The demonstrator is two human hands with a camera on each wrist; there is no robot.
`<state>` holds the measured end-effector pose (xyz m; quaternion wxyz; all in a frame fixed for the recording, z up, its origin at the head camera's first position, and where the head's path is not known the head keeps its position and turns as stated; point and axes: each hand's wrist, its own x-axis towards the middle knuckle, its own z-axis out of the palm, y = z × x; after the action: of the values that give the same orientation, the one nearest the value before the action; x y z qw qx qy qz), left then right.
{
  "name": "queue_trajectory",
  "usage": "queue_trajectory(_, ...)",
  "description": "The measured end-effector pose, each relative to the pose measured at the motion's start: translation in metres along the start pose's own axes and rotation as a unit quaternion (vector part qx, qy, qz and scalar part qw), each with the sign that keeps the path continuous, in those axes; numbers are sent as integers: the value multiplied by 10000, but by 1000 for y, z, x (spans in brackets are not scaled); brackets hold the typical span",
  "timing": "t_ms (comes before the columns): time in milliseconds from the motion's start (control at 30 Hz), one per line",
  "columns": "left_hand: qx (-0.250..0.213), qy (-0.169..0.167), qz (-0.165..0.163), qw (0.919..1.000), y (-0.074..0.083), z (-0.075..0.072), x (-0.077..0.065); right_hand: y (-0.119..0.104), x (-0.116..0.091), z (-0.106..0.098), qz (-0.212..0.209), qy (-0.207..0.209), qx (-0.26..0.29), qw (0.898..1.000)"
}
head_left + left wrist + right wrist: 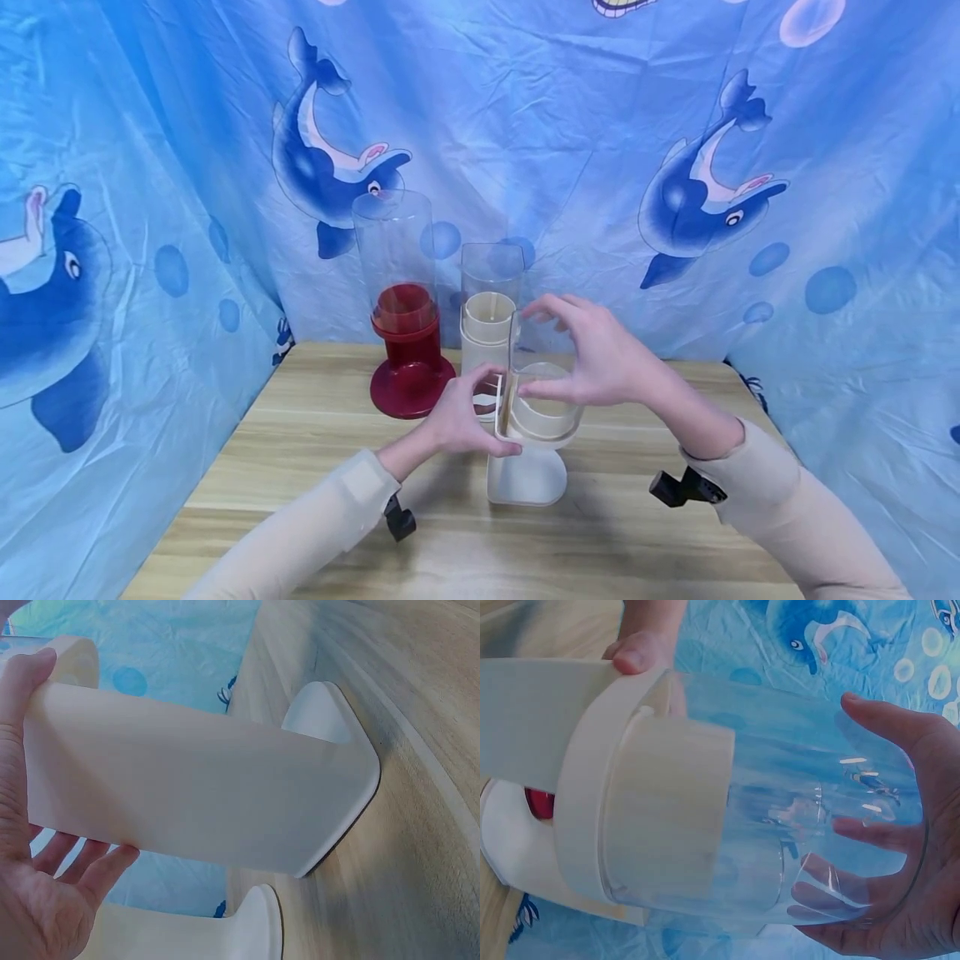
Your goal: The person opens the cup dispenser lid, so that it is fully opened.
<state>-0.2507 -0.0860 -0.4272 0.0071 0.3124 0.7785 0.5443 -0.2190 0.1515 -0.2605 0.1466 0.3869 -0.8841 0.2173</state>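
A white stand (527,479) with a round, flat-edged base stands upright on the table, a ring-shaped holder at its top. My left hand (459,418) grips its upper part, thumb on one edge of the tall panel (187,776) and fingers at the other. Seated in the ring is a clear cylinder (780,780) around a cream inner cup (671,806). Around the cylinder's far end my right hand (603,354) is curved, thumb on one side and fingers on the other; those fingers (840,885) show through the clear wall.
Behind to the left stands a red dispenser (412,367) with a tall clear tube (393,242). Close behind the held stand is another white one (480,354) with a clear tube (492,265). A blue whale-print curtain (525,125) encloses the wooden table (300,467).
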Motion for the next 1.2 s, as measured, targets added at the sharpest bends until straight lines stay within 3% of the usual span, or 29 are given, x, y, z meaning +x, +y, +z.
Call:
queue_trajectory(200,53,-51,7,10000,-2,-1,2,4,7,-4,89,-250,108,9996)
queue_trajectory(567,104,217,88,9997,-1,2,-3,8,17,-10,81,-641,279,9975)
queue_trajectory(667,171,179,142,9996,-2,3,-2,10,13,-10,63,-537,349,9979)
queue_trajectory(767,145,112,124,9998,-1,2,-2,16,1,-6,205,-215,757,9967)
queue_trajectory(933,7,-36,-9,10000,0,2,-2,36,-32,10,726,337,1746,9814)
queue_trajectory(1067,-5,-35,7,10000,1,2,-3,47,-49,27,914,315,2126,9724)
queue_trajectory(1200,29,65,2,10000,4,3,-4,50,-51,39,828,260,2732,9580)
